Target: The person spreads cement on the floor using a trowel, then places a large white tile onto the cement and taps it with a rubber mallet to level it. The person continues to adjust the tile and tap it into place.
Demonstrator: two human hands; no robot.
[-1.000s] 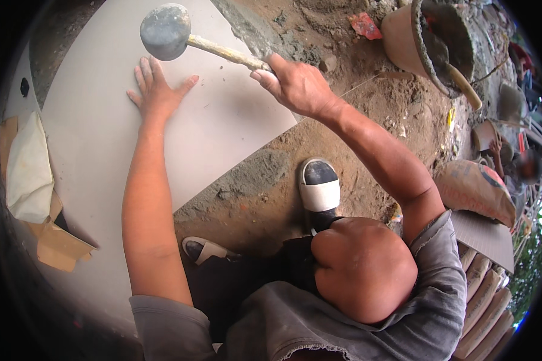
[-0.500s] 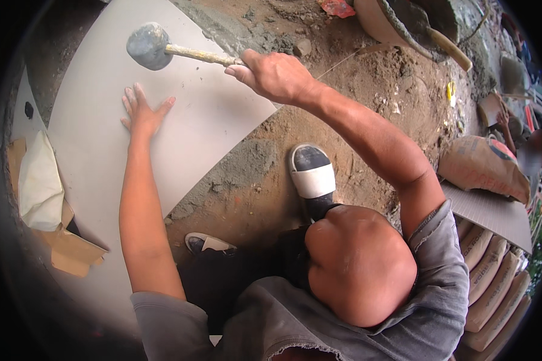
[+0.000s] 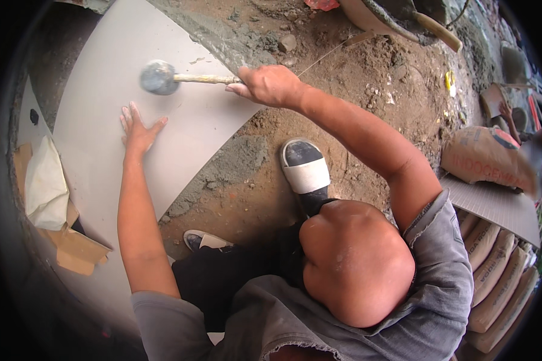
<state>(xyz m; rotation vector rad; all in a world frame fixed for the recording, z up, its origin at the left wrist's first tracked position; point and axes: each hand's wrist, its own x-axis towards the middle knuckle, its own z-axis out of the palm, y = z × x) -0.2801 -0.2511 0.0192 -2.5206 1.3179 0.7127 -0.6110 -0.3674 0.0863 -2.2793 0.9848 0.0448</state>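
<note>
We are finding the large pale tile lying over the ground with grey mortar along its edge, and the mallet reaching over its upper part. The mallet's rounded grey head is appearing slightly blurred; whether it is touching the tile we are unable to tell. We are judging the step in hand to be tapping the tile.

For good practice, we are recommending short, even blows with the head meeting the surface squarely, spread about rather than repeated on one spot, and sparing the corners, where cracking is likelier. We are noting that the left hand is lying near the head; setting it farther off would be lowering the risk of a struck finger.

As to the grip, the right hand is clasping the mallet toward the end of its handle. The head is lying to the left of that fist, well apart from it. The left hand is grasping nothing and is resting spread on the tile.

Outward, we are observing brown soil, a white-strapped sandal and, at the far left, torn cardboard.
</note>
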